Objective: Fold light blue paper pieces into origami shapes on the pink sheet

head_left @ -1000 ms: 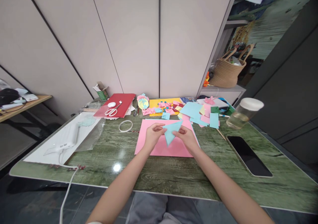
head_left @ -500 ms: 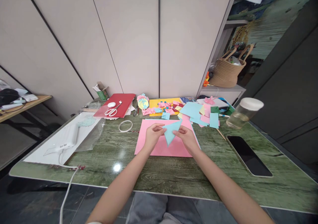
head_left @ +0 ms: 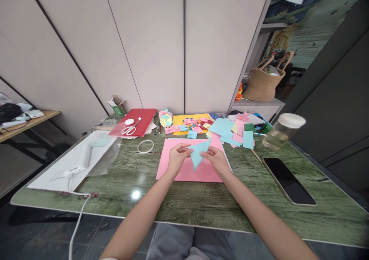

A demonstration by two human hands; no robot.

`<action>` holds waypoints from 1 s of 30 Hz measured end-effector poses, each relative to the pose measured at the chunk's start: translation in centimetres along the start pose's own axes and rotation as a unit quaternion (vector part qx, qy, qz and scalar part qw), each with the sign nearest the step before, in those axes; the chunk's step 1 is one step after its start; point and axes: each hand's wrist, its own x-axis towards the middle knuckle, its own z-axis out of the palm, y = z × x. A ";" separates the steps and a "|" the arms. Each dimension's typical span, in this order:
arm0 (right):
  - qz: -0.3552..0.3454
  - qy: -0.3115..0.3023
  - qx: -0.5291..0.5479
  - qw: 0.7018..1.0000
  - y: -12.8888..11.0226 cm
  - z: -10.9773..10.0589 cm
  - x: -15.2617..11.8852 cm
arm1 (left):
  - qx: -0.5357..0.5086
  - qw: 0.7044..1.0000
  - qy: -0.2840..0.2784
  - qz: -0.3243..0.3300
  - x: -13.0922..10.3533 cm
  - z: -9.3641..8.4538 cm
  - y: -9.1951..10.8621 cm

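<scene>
Between my two hands a light blue piece of paper (head_left: pixel 196 158), folded to a triangle, points downward. My left hand (head_left: pixel 179 158) pinches its left corner between thumb and fingers. On the other side my right hand (head_left: pixel 217 160) grips the right edge, its thumb lying on the front of the paper. Both hands are held over a pink paper sheet (head_left: pixel 167 171) on the green table. Just beyond the sheet is a small light blue folded paper (head_left: pixel 192 134).
Pink, blue and yellow paper pieces (head_left: pixel 226 127) lie at the back. To the right are a phone (head_left: pixel 289 181) and a lidded cup (head_left: pixel 279 135). White scissors (head_left: pixel 128 130) rest on a red folder (head_left: pixel 145 119) at left, near a white ring (head_left: pixel 145 146) and a cabled white device (head_left: pixel 82 158).
</scene>
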 end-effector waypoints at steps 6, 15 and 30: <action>0.002 0.010 -0.006 1.000 0.0 0.0 -0.1 | 0.010 1.000 0.001 0.011 0.0 -0.1 -0.1; 0.021 -0.005 0.025 0.999 0.2 -0.3 0.1 | 0.019 0.999 0.030 0.018 0.0 0.1 0.3; 0.036 0.018 0.036 0.999 -0.4 -0.1 0.2 | 0.031 0.999 0.011 0.016 -0.1 -0.2 0.4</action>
